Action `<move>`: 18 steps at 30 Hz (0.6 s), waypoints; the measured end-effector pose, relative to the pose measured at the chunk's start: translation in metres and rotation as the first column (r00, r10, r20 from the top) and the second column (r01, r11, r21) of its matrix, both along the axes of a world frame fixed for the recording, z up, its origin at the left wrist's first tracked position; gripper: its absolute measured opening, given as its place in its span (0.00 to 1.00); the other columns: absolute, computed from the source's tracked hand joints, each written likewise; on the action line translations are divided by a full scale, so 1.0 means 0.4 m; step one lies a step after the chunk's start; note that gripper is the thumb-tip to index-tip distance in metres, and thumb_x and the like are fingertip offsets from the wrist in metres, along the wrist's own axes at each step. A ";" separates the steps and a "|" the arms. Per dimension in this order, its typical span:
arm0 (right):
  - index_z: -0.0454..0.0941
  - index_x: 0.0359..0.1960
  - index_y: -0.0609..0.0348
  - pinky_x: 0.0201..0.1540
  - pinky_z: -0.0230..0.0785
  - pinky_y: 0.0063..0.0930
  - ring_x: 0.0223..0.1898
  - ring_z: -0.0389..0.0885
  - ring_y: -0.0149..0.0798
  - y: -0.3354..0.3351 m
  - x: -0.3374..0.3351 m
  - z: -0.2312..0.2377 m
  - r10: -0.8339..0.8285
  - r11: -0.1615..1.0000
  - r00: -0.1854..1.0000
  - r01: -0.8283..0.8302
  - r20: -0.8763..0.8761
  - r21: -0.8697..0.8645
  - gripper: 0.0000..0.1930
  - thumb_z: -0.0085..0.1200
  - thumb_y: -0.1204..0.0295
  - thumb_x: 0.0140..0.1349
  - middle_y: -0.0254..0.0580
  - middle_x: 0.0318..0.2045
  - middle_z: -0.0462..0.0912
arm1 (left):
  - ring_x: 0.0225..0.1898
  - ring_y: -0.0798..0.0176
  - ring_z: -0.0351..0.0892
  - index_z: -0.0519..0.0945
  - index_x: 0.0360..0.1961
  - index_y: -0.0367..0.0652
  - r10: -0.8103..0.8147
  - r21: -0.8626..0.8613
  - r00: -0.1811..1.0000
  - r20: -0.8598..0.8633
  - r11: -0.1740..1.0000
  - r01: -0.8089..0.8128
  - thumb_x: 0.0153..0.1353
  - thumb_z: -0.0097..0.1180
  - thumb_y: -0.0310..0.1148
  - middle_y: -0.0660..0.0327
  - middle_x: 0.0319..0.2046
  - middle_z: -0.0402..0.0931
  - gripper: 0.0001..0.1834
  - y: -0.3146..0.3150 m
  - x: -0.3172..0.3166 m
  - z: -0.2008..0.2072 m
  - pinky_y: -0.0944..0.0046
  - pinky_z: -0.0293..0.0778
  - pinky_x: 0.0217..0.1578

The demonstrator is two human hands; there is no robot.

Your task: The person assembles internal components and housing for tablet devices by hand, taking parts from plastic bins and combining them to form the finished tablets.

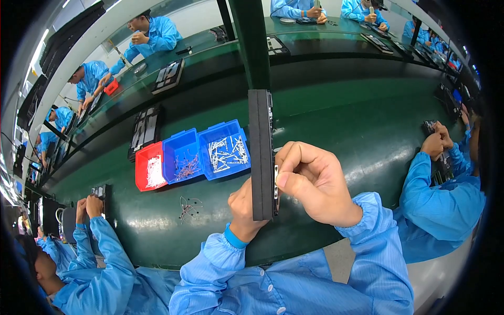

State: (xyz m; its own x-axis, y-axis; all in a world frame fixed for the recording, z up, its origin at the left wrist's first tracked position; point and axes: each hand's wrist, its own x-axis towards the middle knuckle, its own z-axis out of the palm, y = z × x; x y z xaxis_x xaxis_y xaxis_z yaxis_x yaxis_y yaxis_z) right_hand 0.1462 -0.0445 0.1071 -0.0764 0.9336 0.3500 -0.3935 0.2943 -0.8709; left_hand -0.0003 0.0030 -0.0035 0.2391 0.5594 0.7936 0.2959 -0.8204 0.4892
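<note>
The right grip (316,184), thumb and forefinger pinched together, grasps a pale strip (276,191) at the right face of the black device housing (260,152); the left grip (242,207), partly hidden, clasps the housing from its left. The housing stands on edge above the green bench (362,157). Judged from this position, the strip is at its place of fitting, but whether it is seated cannot be told, since the inner face is turned aside. Loose leads (189,206) lie nearby, apart from the housing. Beyond, a red bin (147,151), a middle blue bin (175,145) and a right-hand blue bin (219,128) contain respectively white pieces, thin wires and pale slender strips, all apparently uninstalled.
</note>
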 end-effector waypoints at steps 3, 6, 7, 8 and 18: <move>0.73 0.34 0.67 0.41 0.70 0.20 0.37 0.75 0.23 0.000 0.001 -0.001 -0.007 1.000 1.000 0.007 0.013 0.010 0.02 0.53 0.82 0.63 0.37 0.35 0.75 | 0.33 0.53 0.86 0.82 0.42 0.35 0.000 -0.003 1.000 -0.003 1.000 0.000 0.48 0.70 0.29 0.52 0.37 0.83 0.19 0.001 -0.001 -0.001 0.62 0.80 0.28; 0.73 0.34 0.67 0.41 0.71 0.20 0.37 0.75 0.24 -0.001 0.001 -0.003 -0.016 1.000 1.000 0.015 0.019 0.017 0.02 0.52 0.82 0.63 0.38 0.35 0.75 | 0.33 0.53 0.86 0.82 0.42 0.35 0.004 -0.015 1.000 -0.013 1.000 -0.004 0.48 0.70 0.29 0.52 0.37 0.83 0.19 -0.004 -0.001 0.004 0.62 0.80 0.28; 0.73 0.34 0.67 0.41 0.71 0.20 0.37 0.75 0.24 -0.001 0.000 -0.004 -0.018 1.000 1.000 0.018 0.017 0.017 0.02 0.52 0.82 0.63 0.38 0.35 0.75 | 0.33 0.53 0.86 0.82 0.42 0.35 0.004 -0.015 1.000 -0.012 1.000 -0.004 0.48 0.70 0.29 0.52 0.37 0.83 0.19 -0.005 -0.002 0.004 0.62 0.80 0.28; 0.73 0.34 0.67 0.41 0.71 0.20 0.37 0.75 0.24 -0.002 -0.001 -0.004 -0.018 1.000 1.000 0.017 0.018 0.018 0.02 0.52 0.82 0.63 0.38 0.35 0.75 | 0.33 0.53 0.86 0.82 0.42 0.35 0.000 -0.042 1.000 -0.018 0.999 0.000 0.49 0.70 0.29 0.52 0.37 0.83 0.19 -0.007 -0.003 0.004 0.62 0.80 0.28; 0.72 0.31 0.65 0.39 0.68 0.20 0.35 0.73 0.24 -0.003 -0.007 0.005 -0.040 0.999 0.998 0.039 0.040 0.012 0.02 0.52 0.82 0.62 0.38 0.35 0.74 | 0.33 0.52 0.86 0.81 0.44 0.33 0.002 -0.030 0.999 -0.041 1.000 -0.004 0.49 0.69 0.29 0.51 0.39 0.83 0.21 -0.007 -0.005 0.010 0.61 0.80 0.28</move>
